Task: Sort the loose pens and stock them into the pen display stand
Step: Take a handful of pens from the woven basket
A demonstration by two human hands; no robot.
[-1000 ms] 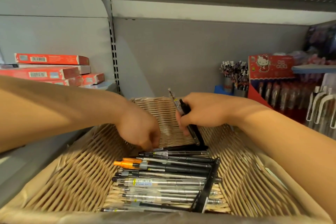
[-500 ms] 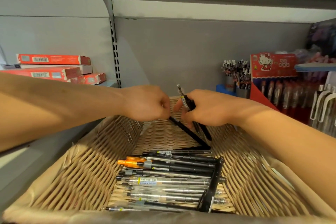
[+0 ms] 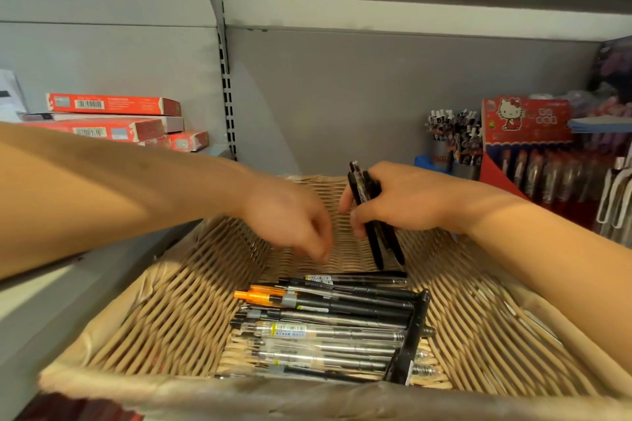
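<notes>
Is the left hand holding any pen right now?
No. The left hand hovers bare above the woven wicker basket, while the right hand grips the black pens.

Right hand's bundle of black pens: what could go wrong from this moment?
1. The right hand grips several black pens in one fist; adding another could let one slip back into the wicker basket.
2. The left hand reaches empty toward a mixed pile; black, clear and orange pens lie together, so a wrong type might be picked.
</notes>
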